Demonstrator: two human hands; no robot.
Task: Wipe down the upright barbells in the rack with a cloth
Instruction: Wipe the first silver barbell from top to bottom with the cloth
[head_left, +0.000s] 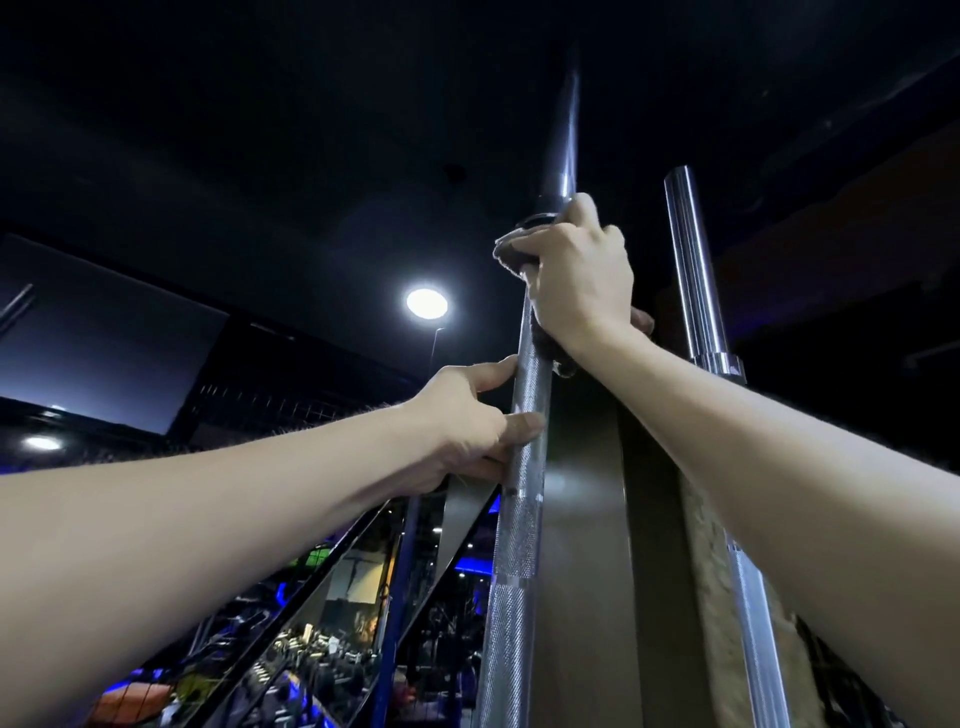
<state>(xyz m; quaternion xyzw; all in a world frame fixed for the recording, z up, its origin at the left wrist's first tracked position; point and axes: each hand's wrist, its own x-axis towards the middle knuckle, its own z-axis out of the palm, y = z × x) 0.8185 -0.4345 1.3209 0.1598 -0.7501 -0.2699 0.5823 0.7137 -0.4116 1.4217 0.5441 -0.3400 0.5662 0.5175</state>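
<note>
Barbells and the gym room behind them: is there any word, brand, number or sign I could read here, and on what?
None can be read.
Barbell held by both hands: knurled steel, no marking visible.
Second barbell: smooth shiny sleeve, no marking visible.
Dark cloth under the right hand: no label visible.
Mirror panels at lower left: coloured reflections, too small and blurred to tell any text.

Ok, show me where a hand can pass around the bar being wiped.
Free: the knurled bar below the left hand, and the gap between it and the second bar. Crowded: near the collar, where the right hand presses the cloth round the bar.
</note>
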